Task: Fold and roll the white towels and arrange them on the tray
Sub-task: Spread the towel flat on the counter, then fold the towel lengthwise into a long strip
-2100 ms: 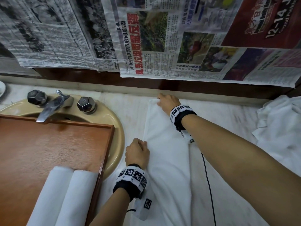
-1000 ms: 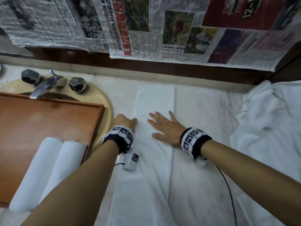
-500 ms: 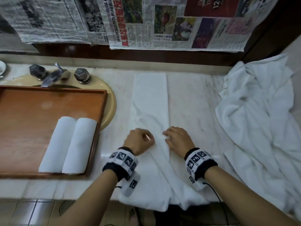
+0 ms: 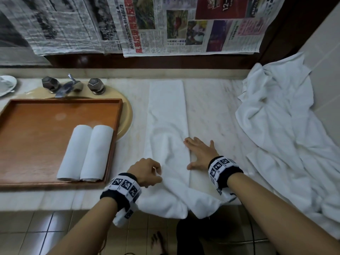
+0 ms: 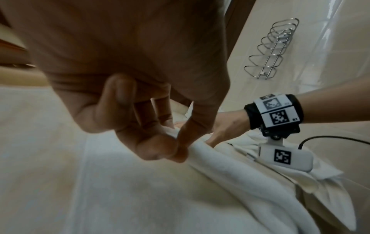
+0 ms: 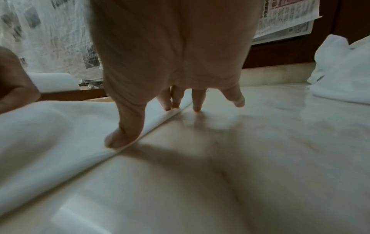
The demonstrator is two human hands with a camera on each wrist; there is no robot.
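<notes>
Head view: my folded towel [image 4: 166, 115] runs long from 12 to 6 on the counter [image 4: 211, 107], its near end spilling over the edge. My left hand [image 4: 145, 172] is nearer that end; my right hand [image 4: 200, 153] lies at 3 o'clock of the strip. Half a second ago both hands were curled at the towel; the right has since flattened.

Left wrist view: thumb and fingers [image 5: 158, 150] pinch a towel fold.

Right wrist view: straight fingers [image 6: 197, 101] press along the towel's edge.

The tray [image 4: 36, 126], at 9 o'clock, holds two rolled towels [image 4: 86, 153].

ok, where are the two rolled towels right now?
Head view, left side: the two rolled towels lie side by side in the near right corner of the wooden tray, left of the left hand.
</notes>
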